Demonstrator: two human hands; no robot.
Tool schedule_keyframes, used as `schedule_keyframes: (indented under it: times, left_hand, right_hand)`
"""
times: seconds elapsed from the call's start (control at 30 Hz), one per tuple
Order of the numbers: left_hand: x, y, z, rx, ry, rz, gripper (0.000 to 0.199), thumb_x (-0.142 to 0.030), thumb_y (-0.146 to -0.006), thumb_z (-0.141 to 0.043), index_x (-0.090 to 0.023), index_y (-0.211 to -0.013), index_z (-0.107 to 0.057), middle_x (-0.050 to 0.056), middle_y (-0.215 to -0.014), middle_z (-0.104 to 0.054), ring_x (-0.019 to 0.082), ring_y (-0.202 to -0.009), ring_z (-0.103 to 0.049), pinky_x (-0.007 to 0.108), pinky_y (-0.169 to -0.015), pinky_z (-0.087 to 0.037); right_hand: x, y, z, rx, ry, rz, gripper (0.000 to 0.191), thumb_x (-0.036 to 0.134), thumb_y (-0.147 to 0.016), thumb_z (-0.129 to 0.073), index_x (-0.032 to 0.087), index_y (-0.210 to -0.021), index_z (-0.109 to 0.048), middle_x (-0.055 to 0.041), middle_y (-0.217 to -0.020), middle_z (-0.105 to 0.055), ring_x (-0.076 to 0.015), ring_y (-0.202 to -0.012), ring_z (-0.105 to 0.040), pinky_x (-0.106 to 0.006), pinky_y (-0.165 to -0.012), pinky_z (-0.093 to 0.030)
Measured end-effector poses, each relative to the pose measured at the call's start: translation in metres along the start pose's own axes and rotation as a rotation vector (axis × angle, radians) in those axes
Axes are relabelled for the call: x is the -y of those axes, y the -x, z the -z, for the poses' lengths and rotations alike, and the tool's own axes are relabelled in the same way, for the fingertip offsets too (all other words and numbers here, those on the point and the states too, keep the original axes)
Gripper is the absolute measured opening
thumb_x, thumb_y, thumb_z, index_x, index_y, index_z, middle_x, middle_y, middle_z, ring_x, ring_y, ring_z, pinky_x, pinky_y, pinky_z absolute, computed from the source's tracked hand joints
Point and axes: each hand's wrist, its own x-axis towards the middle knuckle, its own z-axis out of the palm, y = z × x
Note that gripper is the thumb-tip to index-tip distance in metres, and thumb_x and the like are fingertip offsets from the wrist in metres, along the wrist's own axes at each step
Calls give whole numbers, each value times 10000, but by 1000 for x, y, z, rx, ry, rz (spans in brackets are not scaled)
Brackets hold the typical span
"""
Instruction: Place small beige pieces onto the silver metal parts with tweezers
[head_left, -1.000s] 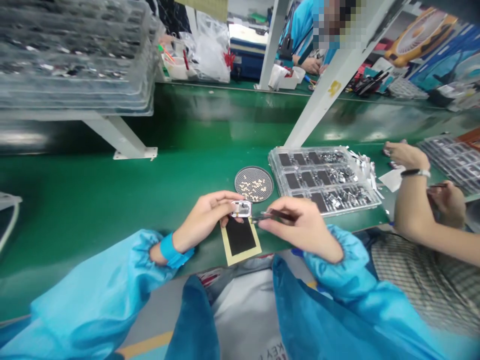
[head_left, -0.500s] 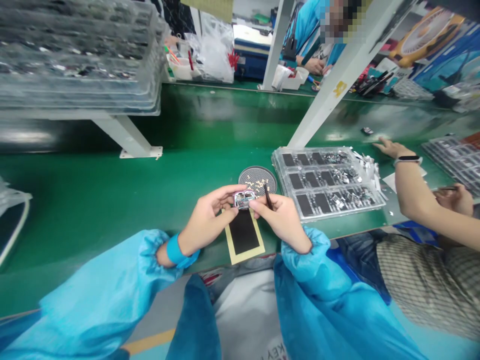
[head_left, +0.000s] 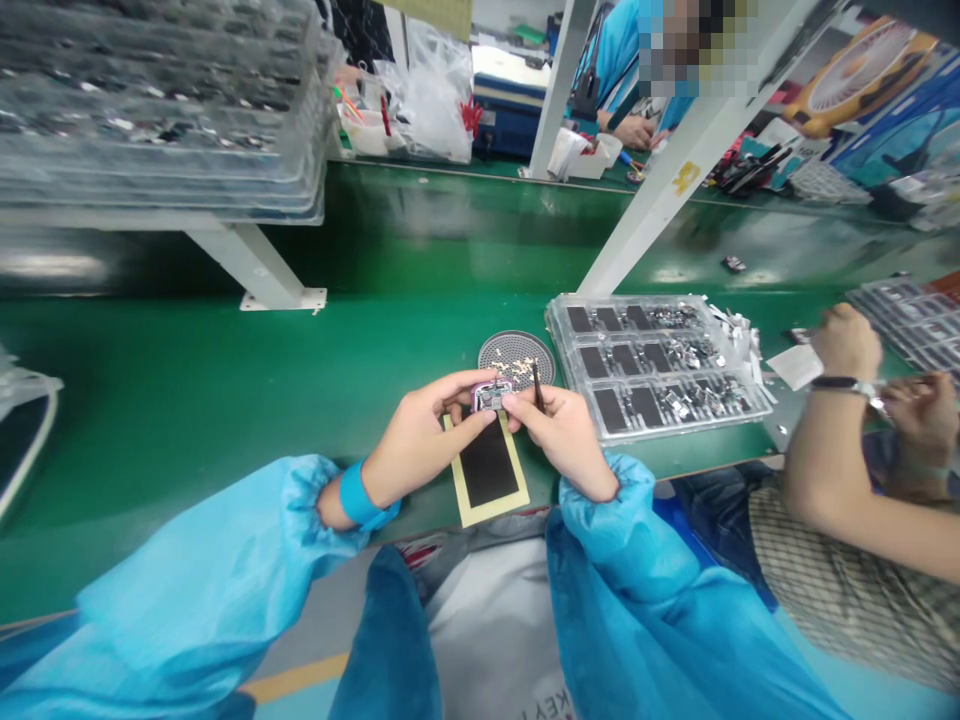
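Between my two hands is a small electronic device (head_left: 492, 396) with a purplish rim and its grey inner parts facing up. My left hand (head_left: 420, 430) grips its left side with thumb and fingers. On its right edge rest the thumb and fingertip of my right hand (head_left: 559, 430), which also holds dark tweezers (head_left: 538, 385) pointing up and away. Beneath the hands lies a black pad with a cream border (head_left: 490, 468). Just beyond the device, a round perforated grey dish (head_left: 517, 345) carries many tiny cream-coloured pieces.
To the right sits a clear compartment tray (head_left: 621, 432) of black screens and metal parts. Stacked clear trays (head_left: 300, 190) stand on a raised shelf at left. A white post (head_left: 630, 235) slants down behind the tray. A co-worker's hands (head_left: 847, 345) are at far right.
The device has tilted slightly in my fingers; my hands have barely moved. The co-worker's outstretched hand has drawn back towards their other hand.
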Motion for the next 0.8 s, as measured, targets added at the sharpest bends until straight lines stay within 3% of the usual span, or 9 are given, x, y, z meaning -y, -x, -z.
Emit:
schedule_keyframes:
  times: [0.27, 0.37, 0.47, 0.6, 0.7, 0.8]
  left_hand:
    - [0, 0, 2, 6, -47, -18, 419, -290, -910, -735, -269, -1323, -667, 16, -1026, -714, 126, -697, -509, 256, -673, -461]
    - [-4, 2, 2, -9, -154, -123, 368, -258, -929, -720, -281, -1295, -692, 8, -1199, -714, 147, -901, -630, 249, -782, -502]
    - [-6, 2, 2, -27, -199, -202, 334, -227, -924, -727, -274, -1255, -722, 2, -1274, -698, 180, -1106, -647, 244, -863, -517]
    - [-4, 0, 0, -13, -38, -41, 368, -246, -874, -782, -261, -1238, -733, 8, -1068, -760, 144, -807, -681, 229, -702, -543]
    - [-2, -2, -1, 44, 220, 85, 425, -286, -843, -818, -199, -1246, -715, 58, -1133, -750, 191, -970, -721, 237, -831, -590]
    - [-1, -3, -2, 83, 365, 131, 459, -282, -818, -846, -152, -1234, -702, 103, -1224, -718, 230, -1113, -700, 272, -990, -575]
  right_hand:
    - [-1, 1, 1, 21, -40, -20, 383, 496, -840, -764, 184, -634, -681, 3, -521, -594, -123, -529, -544, -251, -532, -417]
    - [-1, 1, 1, 29, -40, -22, 392, 497, -844, -756, 183, -626, -669, 1, -539, -600, -119, -529, -534, -255, -543, -417]
    - [-4, 2, -1, -6, -5, 10, 378, 496, -821, -772, 173, -653, -669, -8, -608, -635, -121, -561, -540, -260, -568, -429]
    - [-13, 4, -9, -165, 78, 102, 317, 450, -794, -809, 180, -757, -647, 36, -625, -571, -93, -536, -448, -240, -520, -367]
    - [-17, 5, -12, -188, 5, 148, 347, 398, -755, -852, 204, -899, -603, 29, -760, -623, -93, -579, -493, -224, -509, -385]
    - [-16, 4, -13, -138, -83, 140, 386, 362, -748, -859, 210, -1009, -620, -3, -868, -672, -124, -709, -613, -227, -583, -479]
